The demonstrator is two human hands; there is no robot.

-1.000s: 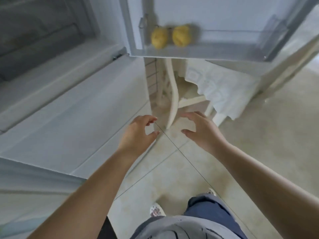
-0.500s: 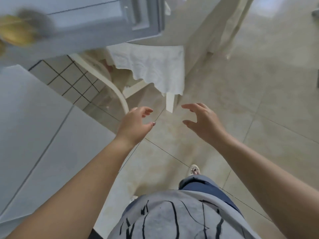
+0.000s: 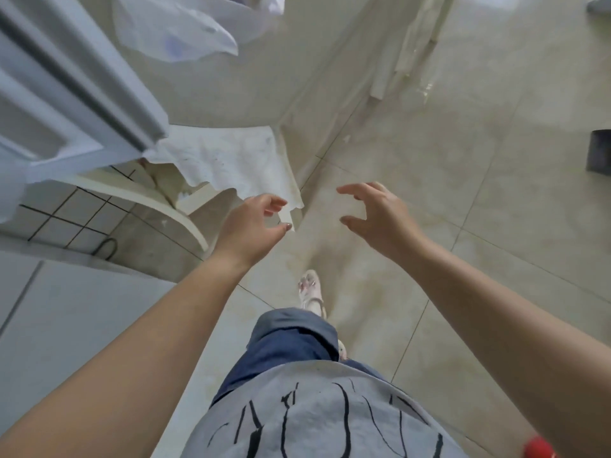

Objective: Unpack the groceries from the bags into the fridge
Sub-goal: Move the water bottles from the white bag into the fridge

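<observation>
Both hands reach forward at mid-frame over the tiled floor (image 3: 463, 160), holding nothing. The left hand (image 3: 251, 223) has its fingers (image 3: 276, 203) loosely curled, thumb apart from them; the right hand (image 3: 380, 213) has its fingers spread and bent like a claw. The open fridge door (image 3: 66, 94) fills the upper left, and a white plastic bag (image 3: 178, 31) lies on the worktop (image 3: 281, 77) at the top of the frame, well apart from the hands.

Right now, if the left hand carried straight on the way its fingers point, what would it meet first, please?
Most likely the hanging edge of the white tablecloth: the left hand is empty, its fingertips just short of the cloth's lower corner in the picture. Depth is unclear, so it might pass in front.
</observation>
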